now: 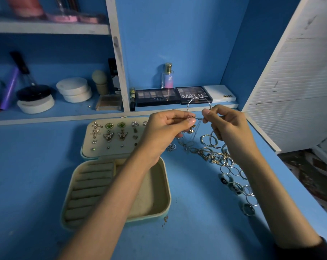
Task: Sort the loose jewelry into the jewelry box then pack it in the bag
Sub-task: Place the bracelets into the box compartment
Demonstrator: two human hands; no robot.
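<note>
An open cream jewelry box (pixel 160 186) lies on the blue desk. Its lid panel (pixel 87 136) carries several pairs of earrings, and ring rolls fill the tray's left side. Above the desk, my left hand (pixel 164 132) and my right hand (pixel 228 124) together pinch a large silver hoop earring (pixel 199 105) at its clasp. A thin chain hangs below my left fingers. Loose jewelry (pixel 211 151), rings and chains, lies in a trail on the desk under my right forearm. No bag is in view.
Eyeshadow palettes (pixel 157 96), a perfume bottle (pixel 167 76) and a white case (pixel 220 93) stand on the back ledge. The left shelves hold powder jars (pixel 72 89) and brushes. A white slatted panel (pixel 294 91) bounds the desk's right edge.
</note>
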